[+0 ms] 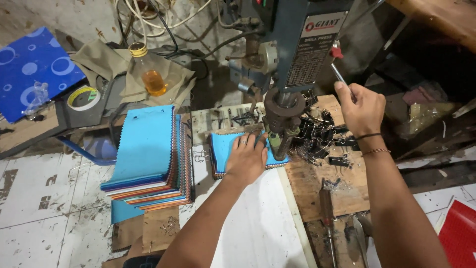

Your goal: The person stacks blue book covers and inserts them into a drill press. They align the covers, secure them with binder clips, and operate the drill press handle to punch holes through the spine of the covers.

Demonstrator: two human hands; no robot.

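Note:
My left hand (246,158) lies flat on a small blue stack of fabric swatches (221,149), pressing it down on the white board under the drill press spindle (282,124). A ring shows on one finger. My right hand (362,108) grips the metal feed lever (340,73) with the red knob on the drill press's right side. The blue-grey drill press head (297,39) stands above the swatches.
A tall pile of coloured swatches (151,159) with a blue top lies left of my hand. Black binder clips (325,134) are heaped on the wooden board at right. A bottle of amber liquid (148,72), a tape roll (83,97) and cables sit behind.

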